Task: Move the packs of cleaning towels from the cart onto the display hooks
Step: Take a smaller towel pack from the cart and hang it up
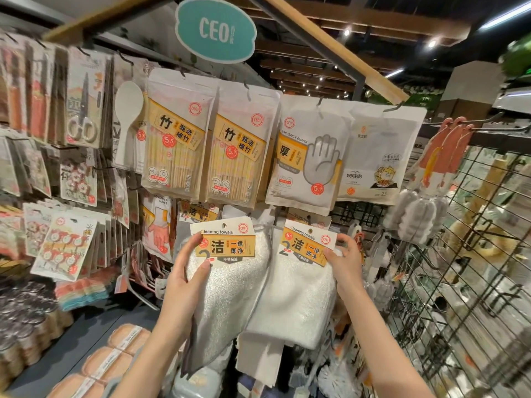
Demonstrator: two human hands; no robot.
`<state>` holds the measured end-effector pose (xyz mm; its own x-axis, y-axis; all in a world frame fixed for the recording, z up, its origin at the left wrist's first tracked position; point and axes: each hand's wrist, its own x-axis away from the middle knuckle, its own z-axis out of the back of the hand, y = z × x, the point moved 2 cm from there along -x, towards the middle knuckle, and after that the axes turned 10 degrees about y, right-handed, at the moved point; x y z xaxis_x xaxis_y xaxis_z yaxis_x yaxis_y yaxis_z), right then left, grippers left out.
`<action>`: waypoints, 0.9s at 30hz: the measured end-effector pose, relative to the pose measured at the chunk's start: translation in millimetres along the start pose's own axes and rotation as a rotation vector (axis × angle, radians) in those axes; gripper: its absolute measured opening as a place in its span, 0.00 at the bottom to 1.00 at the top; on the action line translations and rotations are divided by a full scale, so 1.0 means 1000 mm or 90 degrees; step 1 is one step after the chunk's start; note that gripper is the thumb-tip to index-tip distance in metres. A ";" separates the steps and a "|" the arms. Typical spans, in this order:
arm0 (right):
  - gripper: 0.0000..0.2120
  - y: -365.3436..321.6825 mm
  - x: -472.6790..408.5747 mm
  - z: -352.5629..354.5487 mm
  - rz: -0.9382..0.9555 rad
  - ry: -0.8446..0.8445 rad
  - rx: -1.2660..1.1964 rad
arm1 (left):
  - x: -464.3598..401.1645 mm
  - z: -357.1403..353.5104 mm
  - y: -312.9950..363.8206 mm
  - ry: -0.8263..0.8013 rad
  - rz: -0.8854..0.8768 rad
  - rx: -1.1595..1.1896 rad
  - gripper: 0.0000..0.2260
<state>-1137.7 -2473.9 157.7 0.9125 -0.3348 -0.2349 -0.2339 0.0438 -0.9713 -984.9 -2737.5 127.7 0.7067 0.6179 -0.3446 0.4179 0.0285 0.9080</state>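
Note:
Two packs of white cleaning towels with orange-and-white header cards are held up side by side in front of the display. My left hand grips the left pack by the card's left edge and the cloth. My right hand pinches the right pack at its card's right corner. Just above and behind them, more cleaning towel packs hang on a lower hook row, mostly hidden. The cart is out of view.
Above hang bamboo chopstick packs, disposable gloves and a white bag pack. A black wire grid rack with brushes stands on the right. Scissors and clip cards fill the left wall; sponges lie below.

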 end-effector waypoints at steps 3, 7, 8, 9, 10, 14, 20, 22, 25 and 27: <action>0.17 0.002 -0.013 -0.005 0.041 -0.003 0.019 | -0.004 0.002 -0.002 0.001 0.000 -0.002 0.22; 0.18 0.008 -0.022 -0.011 0.050 0.001 0.047 | -0.007 0.002 -0.004 0.000 -0.003 -0.013 0.22; 0.18 0.010 -0.023 -0.012 0.053 0.003 0.052 | -0.007 0.002 -0.004 -0.001 -0.004 -0.014 0.22; 0.19 0.012 -0.025 -0.013 0.053 0.006 0.054 | -0.008 0.001 -0.005 -0.003 -0.004 -0.015 0.22; 0.19 0.015 -0.026 -0.013 0.050 0.010 0.053 | -0.008 0.001 -0.005 -0.004 -0.004 -0.015 0.22; 0.21 0.020 -0.028 -0.011 0.063 0.043 0.034 | -0.011 0.000 -0.007 -0.004 -0.001 -0.009 0.22; 0.13 0.018 -0.035 -0.021 0.090 -0.020 0.112 | -0.012 -0.006 -0.006 -0.010 -0.003 0.002 0.22; 0.14 0.021 -0.038 -0.024 0.063 -0.028 0.114 | -0.012 -0.006 -0.006 -0.013 -0.001 0.005 0.22; 0.15 0.021 -0.044 -0.027 0.053 -0.046 0.147 | -0.013 -0.006 -0.005 -0.015 -0.001 0.001 0.22; 0.18 0.020 -0.047 -0.032 0.055 -0.071 0.182 | -0.014 -0.006 -0.003 -0.011 -0.004 0.001 0.21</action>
<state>-1195.9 -2487.7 150.4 0.9285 -0.2136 -0.3037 -0.2224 0.3351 -0.9156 -999.7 -2741.6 130.9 0.7143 0.6038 -0.3538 0.4225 0.0310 0.9058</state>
